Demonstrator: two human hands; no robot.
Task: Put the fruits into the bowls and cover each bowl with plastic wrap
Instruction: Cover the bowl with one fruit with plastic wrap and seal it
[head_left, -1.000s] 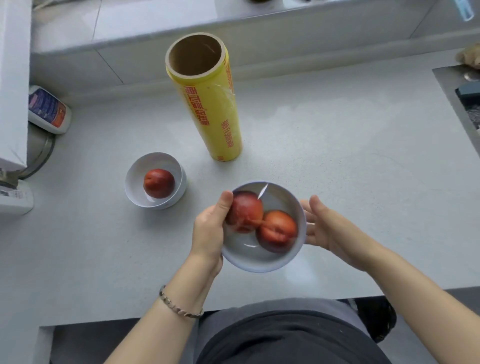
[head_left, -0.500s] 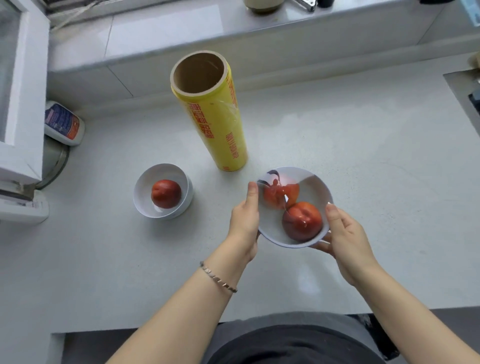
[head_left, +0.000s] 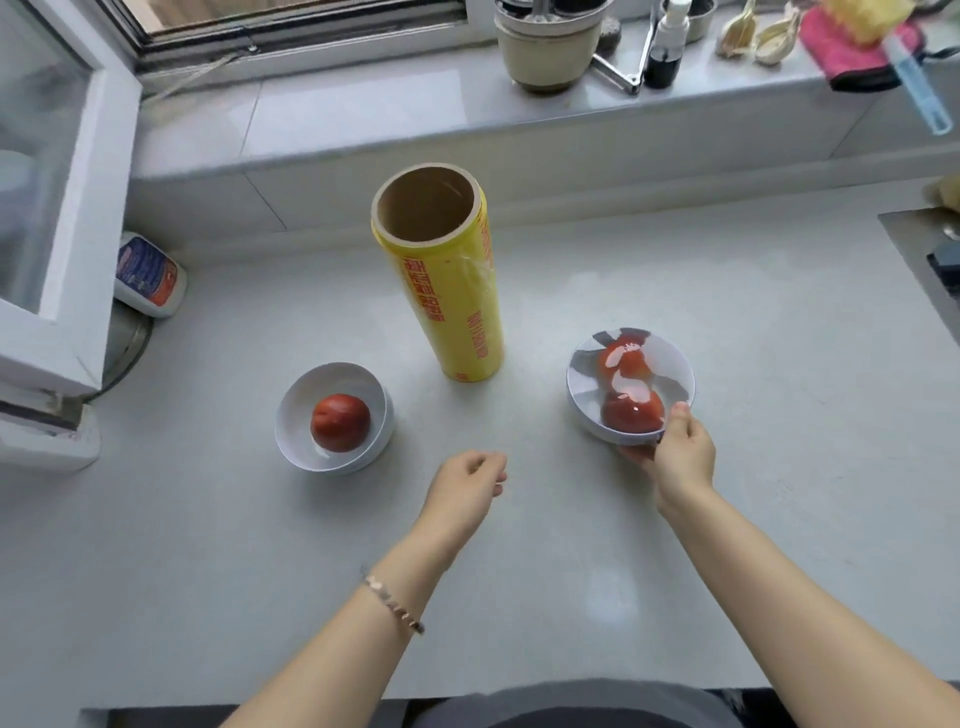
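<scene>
A white bowl (head_left: 670, 358) with two red fruits (head_left: 631, 410) stands right of centre on the counter, with shiny plastic wrap stretched over it. My right hand (head_left: 680, 457) grips its near rim, thumb on the edge. A second white bowl (head_left: 301, 415) at the left holds one red fruit (head_left: 340, 422) and has no wrap on it. Between the two bowls, further back, a tall yellow roll of plastic wrap (head_left: 452, 291) stands upright. My left hand (head_left: 465, 488) hovers over the counter between the bowls, fingers loosely curled, holding nothing.
An open window frame (head_left: 67, 223) juts over the counter at the left, with a small labelled bottle (head_left: 148, 275) lying beside it. The windowsill behind carries a pot (head_left: 545, 47), a spray bottle (head_left: 667, 41) and a pink cloth (head_left: 852, 52). A sink edge (head_left: 930, 260) is at the right.
The covered bowl has moved right and away from me, down onto the counter. My left hand has let go of it and drawn back left. My right hand still holds the rim.
</scene>
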